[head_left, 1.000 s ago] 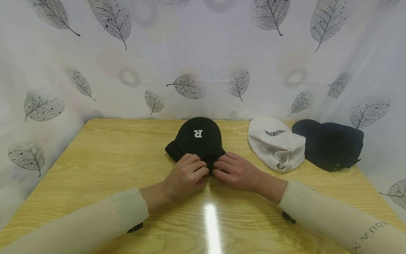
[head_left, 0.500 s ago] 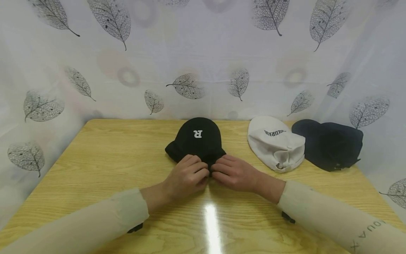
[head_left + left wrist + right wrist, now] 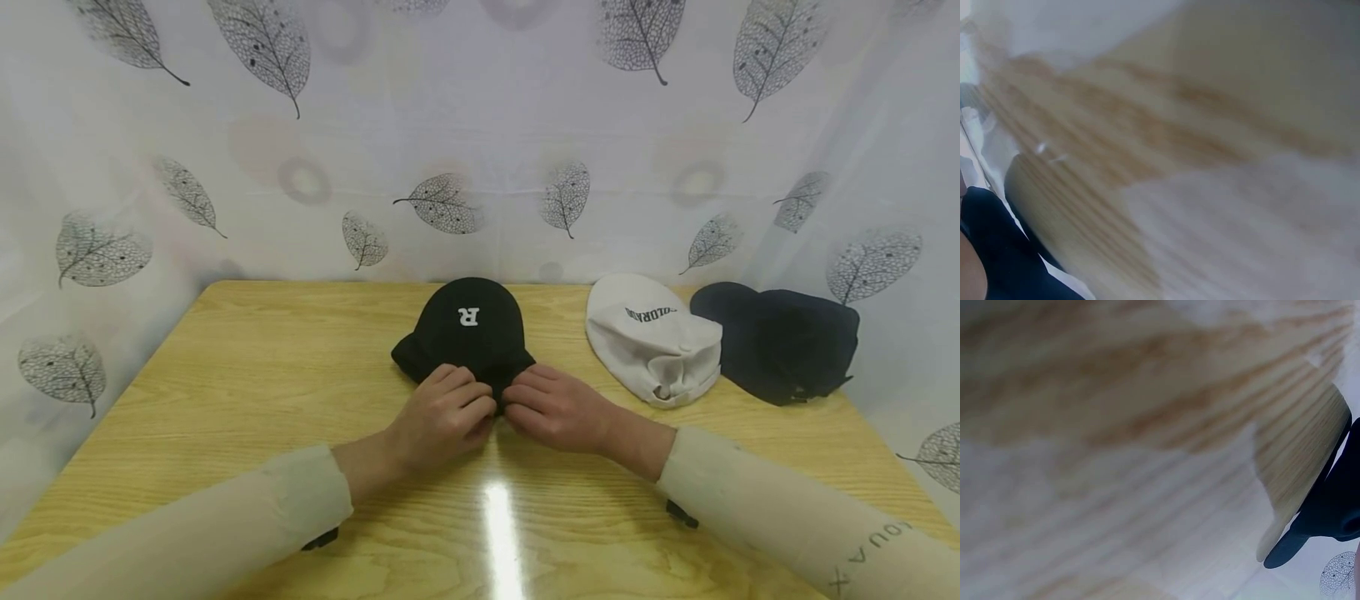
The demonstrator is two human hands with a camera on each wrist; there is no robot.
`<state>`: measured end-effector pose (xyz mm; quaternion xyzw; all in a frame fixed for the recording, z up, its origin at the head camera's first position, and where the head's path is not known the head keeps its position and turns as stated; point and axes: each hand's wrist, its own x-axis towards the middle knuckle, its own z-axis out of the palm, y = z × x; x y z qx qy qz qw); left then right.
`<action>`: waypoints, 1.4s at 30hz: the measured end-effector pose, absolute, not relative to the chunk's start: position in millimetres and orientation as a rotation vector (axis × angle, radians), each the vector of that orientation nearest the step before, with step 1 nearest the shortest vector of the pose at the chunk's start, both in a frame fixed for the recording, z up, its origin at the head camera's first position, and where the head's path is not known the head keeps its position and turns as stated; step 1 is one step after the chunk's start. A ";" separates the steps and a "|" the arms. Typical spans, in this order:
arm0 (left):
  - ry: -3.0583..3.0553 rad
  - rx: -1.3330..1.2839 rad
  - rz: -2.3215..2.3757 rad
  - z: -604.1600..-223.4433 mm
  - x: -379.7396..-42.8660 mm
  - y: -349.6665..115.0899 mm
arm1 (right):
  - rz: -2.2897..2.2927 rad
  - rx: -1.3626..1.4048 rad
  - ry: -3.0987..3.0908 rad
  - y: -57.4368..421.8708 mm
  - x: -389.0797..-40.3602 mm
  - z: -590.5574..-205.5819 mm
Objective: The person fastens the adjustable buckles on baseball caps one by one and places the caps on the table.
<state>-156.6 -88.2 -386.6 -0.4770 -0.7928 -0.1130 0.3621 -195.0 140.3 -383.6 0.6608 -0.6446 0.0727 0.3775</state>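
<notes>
A black cap with a white letter R on its crown sits at the middle of the table, towards the back. My left hand and right hand meet at its near edge, fingers curled, gripping the fabric with little space between them. Dark parts of the cap stick out past the hands on both sides. The fingertips and the bit they hold are hidden behind the knuckles. Part of the black cap shows low in the left wrist view, and more of the cap at the right of the right wrist view.
To the right lies a white cap lettered COLORADO, overlapping a dark navy cap near the table's right edge. The wooden table backs onto a leaf-printed curtain. A bright light reflection falls on the wood in front.
The black cap stays in place with both hands at its near edge. Only slight shifts of the right hand's fingers show.
</notes>
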 end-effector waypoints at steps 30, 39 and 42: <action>-2.025 -1.285 -0.324 -387.5 -157.6 -88.9 | 0.224 1.594 -1.667 142.0 -193.1 -384.5; -2.037 -1.283 -0.310 -386.7 -156.4 -89.1 | 0.178 1.641 -1.687 141.3 -193.3 -381.7; -2.032 -1.279 -0.297 -385.8 -156.3 -89.0 | 0.163 1.654 -1.702 141.0 -193.2 -382.0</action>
